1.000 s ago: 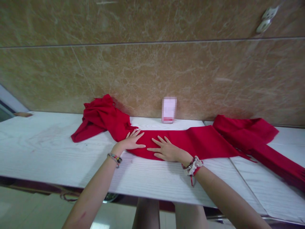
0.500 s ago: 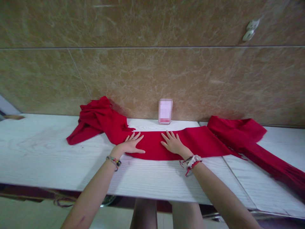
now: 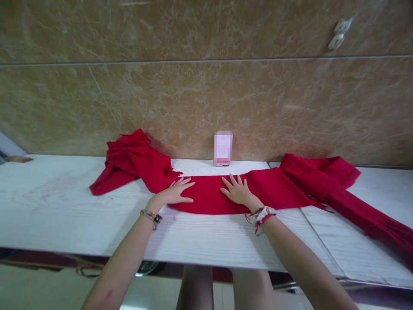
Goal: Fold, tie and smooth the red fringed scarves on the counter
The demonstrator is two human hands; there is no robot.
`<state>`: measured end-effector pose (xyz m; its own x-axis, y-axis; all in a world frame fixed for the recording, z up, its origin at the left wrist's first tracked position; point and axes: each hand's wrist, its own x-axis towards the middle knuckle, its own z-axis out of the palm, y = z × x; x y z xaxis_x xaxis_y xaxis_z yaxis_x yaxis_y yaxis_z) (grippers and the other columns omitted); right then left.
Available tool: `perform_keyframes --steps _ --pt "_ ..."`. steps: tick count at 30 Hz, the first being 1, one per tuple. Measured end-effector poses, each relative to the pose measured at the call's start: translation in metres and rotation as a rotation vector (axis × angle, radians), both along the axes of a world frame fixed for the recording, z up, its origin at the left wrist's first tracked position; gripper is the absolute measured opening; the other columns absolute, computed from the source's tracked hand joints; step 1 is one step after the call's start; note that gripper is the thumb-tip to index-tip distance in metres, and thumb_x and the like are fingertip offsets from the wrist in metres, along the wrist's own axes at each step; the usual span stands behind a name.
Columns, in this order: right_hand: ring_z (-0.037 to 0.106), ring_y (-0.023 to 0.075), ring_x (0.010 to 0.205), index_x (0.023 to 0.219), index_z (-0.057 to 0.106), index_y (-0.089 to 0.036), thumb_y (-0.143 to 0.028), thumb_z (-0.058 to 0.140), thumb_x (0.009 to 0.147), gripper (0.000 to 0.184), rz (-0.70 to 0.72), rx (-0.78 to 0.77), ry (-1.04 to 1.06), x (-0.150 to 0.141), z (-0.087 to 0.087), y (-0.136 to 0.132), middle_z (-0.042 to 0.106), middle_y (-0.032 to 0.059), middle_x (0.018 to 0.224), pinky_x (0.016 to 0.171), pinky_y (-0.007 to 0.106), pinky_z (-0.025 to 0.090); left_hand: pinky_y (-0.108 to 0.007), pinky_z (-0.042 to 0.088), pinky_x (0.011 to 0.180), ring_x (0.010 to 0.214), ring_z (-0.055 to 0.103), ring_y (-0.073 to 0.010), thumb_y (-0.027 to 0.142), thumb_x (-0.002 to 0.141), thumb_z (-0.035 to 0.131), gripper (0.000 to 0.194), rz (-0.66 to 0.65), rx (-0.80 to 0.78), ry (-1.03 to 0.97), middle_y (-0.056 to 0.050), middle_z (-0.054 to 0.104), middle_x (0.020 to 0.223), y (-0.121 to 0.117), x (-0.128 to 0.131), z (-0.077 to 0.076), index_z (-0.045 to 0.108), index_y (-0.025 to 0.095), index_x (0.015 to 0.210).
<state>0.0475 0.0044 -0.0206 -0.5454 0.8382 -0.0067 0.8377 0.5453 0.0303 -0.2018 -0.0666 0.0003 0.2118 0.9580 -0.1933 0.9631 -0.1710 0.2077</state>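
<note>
A long red scarf point(image 3: 209, 196) lies across the white table, its middle stretch flat between my hands. My left hand point(image 3: 176, 192) rests open on the flat part, fingers spread, beside the bunched left end. With its fingers also spread, my right hand point(image 3: 238, 190) presses palm-down on the cloth farther right. To the left the scarf is heaped in loose folds against the wall. On the right it folds over itself, and a fringed end trails toward the table's right side.
A phone point(image 3: 223, 148) with a blurred screen leans upright against the marbled tile wall point(image 3: 180, 99), behind the scarf. The white table point(image 3: 48, 206) has a seam at right. Small white cat-shaped hooks point(image 3: 340, 33) are fixed high on the wall.
My right hand has slid slightly to the right over the scarf, and my left hand has shifted a little left. The scarf lies as before; the view has tilted slightly.
</note>
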Motion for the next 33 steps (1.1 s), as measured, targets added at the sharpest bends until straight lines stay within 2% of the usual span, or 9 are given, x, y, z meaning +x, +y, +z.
perform_keyframes --steps 4,7,10,14,17,20,26,28,33 --pt "0.024 0.0402 0.127 0.138 0.027 -0.024 -0.051 0.028 0.088 0.057 0.001 -0.002 -0.002 -0.001 -0.001 0.001 0.025 0.0149 0.143 0.094 0.062 0.025 -0.032 0.03 0.101 0.119 0.041 -0.0201 0.041 0.076 0.053 0.047 -0.119 0.196 -0.127 -0.008 0.047 0.129 -0.012 -0.015 0.006 0.052 0.02 0.119" --pt "0.023 0.0411 0.127 0.138 0.027 -0.023 -0.051 0.029 0.088 0.058 -0.004 -0.005 0.001 -0.001 -0.001 0.001 0.024 0.0154 0.144 0.095 0.062 0.024 -0.029 0.039 0.091 0.1 0.053 -0.0182 0.035 0.075 0.054 0.03 -0.152 0.213 -0.136 -0.005 0.059 0.108 -0.032 -0.029 0.013 0.061 0.02 0.1" --pt "0.021 0.0418 0.128 0.138 0.027 -0.022 -0.05 0.031 0.088 0.057 -0.02 -0.014 0.012 -0.002 0.001 -0.001 0.022 0.0157 0.144 0.096 0.061 0.023 -0.025 0.042 0.084 0.089 0.057 -0.0151 0.022 0.076 0.048 0.02 -0.194 0.192 -0.114 -0.003 0.062 0.095 -0.05 -0.037 0.018 0.062 0.019 0.091" --pt "0.021 0.0416 0.128 0.138 0.028 -0.021 -0.048 0.032 0.088 0.057 -0.032 -0.041 0.049 -0.003 0.002 -0.003 0.023 0.0165 0.144 0.096 0.062 0.022 -0.028 0.038 0.088 0.095 0.054 -0.0173 0.016 0.075 0.047 0.023 -0.16 0.322 0.028 -0.006 0.059 0.1 -0.062 -0.04 0.017 0.062 0.019 0.092" --pt "0.023 0.0393 0.128 0.136 0.033 -0.019 -0.043 0.034 0.088 0.054 -0.001 -0.011 0.102 -0.005 0.001 -0.003 0.027 0.0171 0.142 0.096 0.061 0.022 -0.033 0.036 0.089 0.096 0.053 -0.0192 0.01 0.071 0.047 0.031 -0.145 0.316 0.178 -0.005 0.061 0.099 -0.055 -0.043 0.015 0.061 0.021 0.096" --pt "0.026 0.0319 0.129 0.133 0.037 -0.02 -0.037 0.034 0.088 0.048 0.107 -0.003 0.168 -0.007 -0.003 0.0 0.033 0.0133 0.14 0.099 0.056 0.023 -0.03 0.038 0.084 0.087 0.055 -0.0174 0.005 0.068 0.043 0.031 -0.144 0.299 0.244 -0.003 0.062 0.089 -0.039 -0.044 0.026 0.062 0.02 0.088" --pt "0.028 0.0289 0.129 0.131 0.04 -0.022 -0.036 0.034 0.088 0.045 0.162 -0.014 0.205 -0.008 -0.007 0.002 0.035 0.0104 0.14 0.1 0.055 0.023 -0.033 0.039 0.078 0.084 0.051 -0.0204 0.003 0.071 0.039 0.025 -0.081 0.611 0.381 -0.007 0.057 0.087 -0.012 -0.03 0.065 0.058 0.018 0.079" --pt "0.027 0.0288 0.129 0.131 0.041 -0.021 -0.035 0.034 0.089 0.045 0.158 -0.017 0.209 -0.008 -0.006 0.001 0.035 0.0107 0.14 0.1 0.055 0.023 -0.035 0.039 0.078 0.086 0.05 -0.0219 0.002 0.071 0.04 0.024 -0.083 0.637 0.433 -0.008 0.056 0.089 -0.012 -0.027 0.061 0.057 0.018 0.077" --pt "0.028 0.0291 0.128 0.131 0.041 -0.02 -0.034 0.034 0.089 0.045 0.154 -0.025 0.203 -0.008 -0.003 0.0 0.035 0.0114 0.139 0.1 0.054 0.023 -0.033 0.04 0.08 0.091 0.051 -0.0214 0.0 0.068 0.045 0.025 -0.176 0.376 0.457 -0.008 0.057 0.095 -0.027 -0.038 0.023 0.058 0.017 0.08"
